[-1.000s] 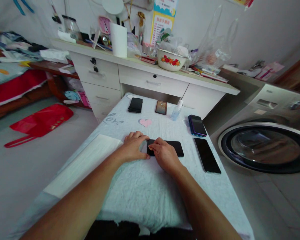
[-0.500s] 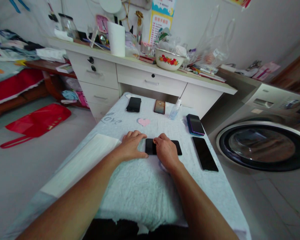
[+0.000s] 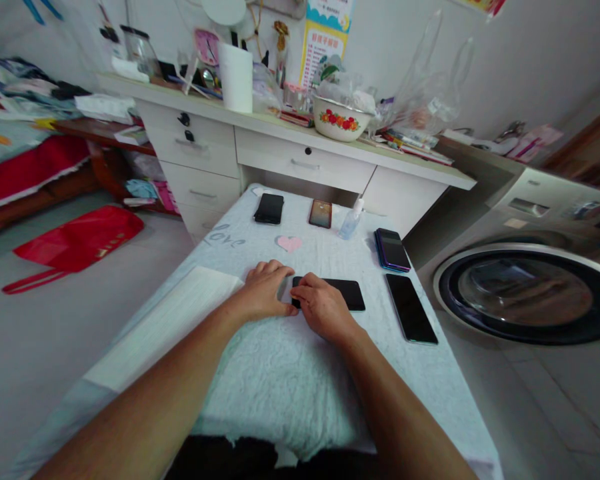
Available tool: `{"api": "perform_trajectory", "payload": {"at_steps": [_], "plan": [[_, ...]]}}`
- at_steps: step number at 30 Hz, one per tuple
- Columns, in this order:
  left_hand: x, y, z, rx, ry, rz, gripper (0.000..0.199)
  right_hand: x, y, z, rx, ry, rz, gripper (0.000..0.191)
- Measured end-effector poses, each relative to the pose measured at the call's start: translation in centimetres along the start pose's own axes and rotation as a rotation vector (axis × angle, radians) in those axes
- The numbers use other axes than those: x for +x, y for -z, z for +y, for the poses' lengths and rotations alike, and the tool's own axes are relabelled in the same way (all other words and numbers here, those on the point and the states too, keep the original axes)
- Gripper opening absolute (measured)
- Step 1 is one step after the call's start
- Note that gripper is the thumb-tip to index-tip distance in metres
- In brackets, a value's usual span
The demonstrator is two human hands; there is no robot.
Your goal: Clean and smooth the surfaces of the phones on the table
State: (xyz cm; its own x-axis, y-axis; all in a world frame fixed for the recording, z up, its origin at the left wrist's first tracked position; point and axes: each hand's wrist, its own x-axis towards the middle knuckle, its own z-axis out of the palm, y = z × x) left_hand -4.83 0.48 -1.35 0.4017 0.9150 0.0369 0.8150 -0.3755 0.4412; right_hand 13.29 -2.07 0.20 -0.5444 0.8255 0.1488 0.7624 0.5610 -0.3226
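A black phone [image 3: 347,293] lies flat and crosswise on the cloth-covered table. My left hand [image 3: 266,291] rests at its left end, thumb and fingertips against the edge, thumb spread from the other fingers. Over the left part of the screen is my right hand [image 3: 320,303], its fingers pinched together; what they hold, if anything, is hidden. Another black phone [image 3: 411,309] lies to the right, with a stack of phones [image 3: 393,250] beyond it. White folded paper [image 3: 165,327] lies under and beside my left forearm.
Farther back on the table [image 3: 290,400] are a dark phone [image 3: 269,209], a brownish phone [image 3: 321,214] and a clear spray bottle [image 3: 351,221]. A white desk [image 3: 280,133] stands behind, a washing machine [image 3: 520,220] at the right.
My right hand has slid left along the phone, from its middle to its left end, uncovering more of the right part. My left hand has stayed in place.
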Motion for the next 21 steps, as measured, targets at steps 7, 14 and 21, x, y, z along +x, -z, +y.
{"api": "perform_trajectory", "payload": {"at_steps": [7, 14, 21], "plan": [[-0.01, -0.33, -0.24, -0.008, -0.005, 0.019, 0.075, 0.31, -0.23, -0.15, -0.022, -0.051, 0.003, 0.028], [0.02, 0.11, 0.13, 0.002, 0.009, -0.008, 0.076, 0.90, -0.02, -0.35, -0.095, -0.174, -0.014, 0.028], [-0.02, 0.28, 0.28, -0.006, 0.014, -0.007, 0.078, 0.91, 0.26, 0.09, -0.165, -0.287, 0.009, 0.031]]}}
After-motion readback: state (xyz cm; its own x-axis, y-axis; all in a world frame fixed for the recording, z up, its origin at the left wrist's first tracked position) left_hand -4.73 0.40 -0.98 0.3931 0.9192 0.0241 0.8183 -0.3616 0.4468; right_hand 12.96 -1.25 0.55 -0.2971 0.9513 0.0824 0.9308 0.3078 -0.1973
